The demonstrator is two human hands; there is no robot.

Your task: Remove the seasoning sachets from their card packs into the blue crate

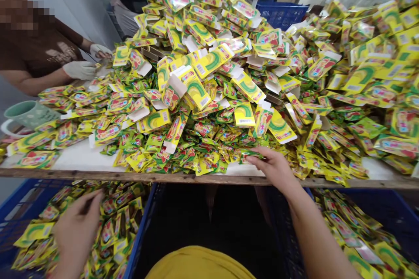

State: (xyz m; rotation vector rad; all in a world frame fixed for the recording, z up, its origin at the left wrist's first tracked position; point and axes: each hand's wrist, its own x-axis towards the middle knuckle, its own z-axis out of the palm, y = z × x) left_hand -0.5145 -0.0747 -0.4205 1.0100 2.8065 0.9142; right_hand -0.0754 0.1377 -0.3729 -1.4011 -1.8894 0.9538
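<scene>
Packet (249,156) of green wrap sits pinched between thumb and fingers of the right hand (274,166), near the table's (131,177) front edge. Behind it rises a heap of yellow boxes (212,63). The blurred left hand (78,226), fingers curled, is over a filled blue basket (142,226); whether it grips anything, I cannot tell.

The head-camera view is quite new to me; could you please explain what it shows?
There is no machine here: a person works bare-handed, wearing one head camera that looks forward and down. Yellow boxes and small sachets lie heaped on the table. The right hand pinches a green sachet near the table's front edge. The left hand, blurred, is above a blue crate of yellow packets; whether it holds anything is unclear. A co-worker's gloved hands show at the picture's left.
</scene>
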